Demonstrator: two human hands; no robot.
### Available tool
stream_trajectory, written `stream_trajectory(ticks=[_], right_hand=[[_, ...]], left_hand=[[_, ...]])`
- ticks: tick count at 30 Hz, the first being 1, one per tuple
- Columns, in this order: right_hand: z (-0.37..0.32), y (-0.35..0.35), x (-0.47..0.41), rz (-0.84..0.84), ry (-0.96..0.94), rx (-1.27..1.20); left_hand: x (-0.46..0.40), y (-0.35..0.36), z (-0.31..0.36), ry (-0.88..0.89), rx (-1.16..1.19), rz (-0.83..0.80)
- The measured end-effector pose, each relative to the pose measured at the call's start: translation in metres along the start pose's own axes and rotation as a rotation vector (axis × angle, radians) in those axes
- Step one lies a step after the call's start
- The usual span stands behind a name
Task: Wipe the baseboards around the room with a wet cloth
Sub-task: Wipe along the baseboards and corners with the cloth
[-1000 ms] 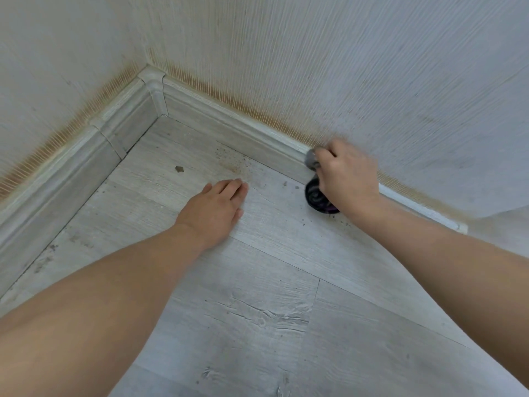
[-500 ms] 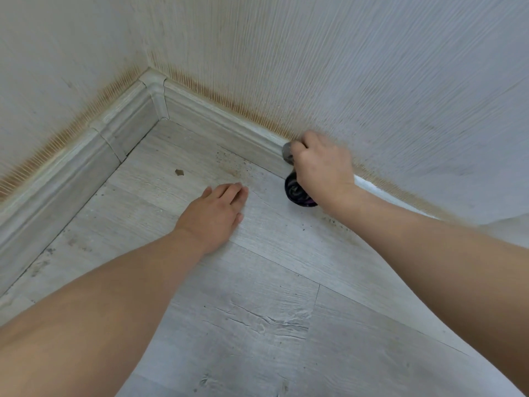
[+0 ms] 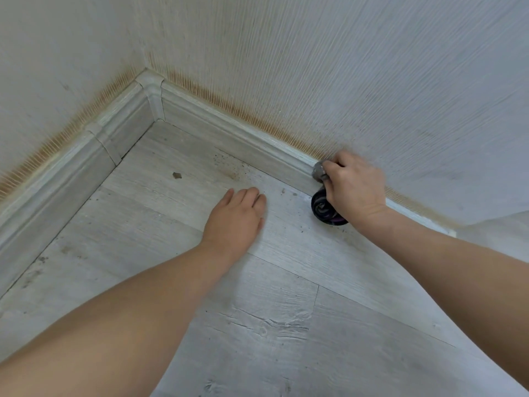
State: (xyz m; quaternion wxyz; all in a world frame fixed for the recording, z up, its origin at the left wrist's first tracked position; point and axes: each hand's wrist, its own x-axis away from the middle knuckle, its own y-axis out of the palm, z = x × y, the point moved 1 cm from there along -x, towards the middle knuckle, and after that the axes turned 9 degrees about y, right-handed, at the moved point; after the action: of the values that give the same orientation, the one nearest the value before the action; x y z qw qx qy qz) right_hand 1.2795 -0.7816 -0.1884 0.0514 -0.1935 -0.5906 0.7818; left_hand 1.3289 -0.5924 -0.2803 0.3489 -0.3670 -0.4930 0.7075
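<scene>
Cloth (image 3: pixel 325 209) bunched, dark, pressed against baseboard (image 3: pixel 229 133), well right of its corner piece (image 3: pixel 154 93) | right hand (image 3: pixel 353 187) fingers curled, gripping cloth | left hand (image 3: pixel 236 222) flat, fingers straight, on floor (image 3: pixel 286 325) before baseboard

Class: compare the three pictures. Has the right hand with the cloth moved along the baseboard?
Yes. The right hand slid toward the corner piece along the baseboard, then back away to near its start.
</scene>
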Motion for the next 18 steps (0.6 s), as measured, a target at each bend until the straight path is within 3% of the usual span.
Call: stream_trajectory(ticks=[7, 14, 18], right_hand=[[-0.008, -0.004, -0.003, -0.066, 0.06, -0.045], [-0.01, -0.024, -0.007, -0.276, 0.039, 0.024], [-0.009, -0.021, -0.005, -0.288, -0.006, 0.063]], left_hand=[[-0.024, 0.009, 0.018, 0.085, -0.037, -0.022], [-0.015, 0.001, 0.023, 0.081, -0.053, -0.205], [-0.022, 0.002, 0.025, 0.092, -0.136, -0.316]])
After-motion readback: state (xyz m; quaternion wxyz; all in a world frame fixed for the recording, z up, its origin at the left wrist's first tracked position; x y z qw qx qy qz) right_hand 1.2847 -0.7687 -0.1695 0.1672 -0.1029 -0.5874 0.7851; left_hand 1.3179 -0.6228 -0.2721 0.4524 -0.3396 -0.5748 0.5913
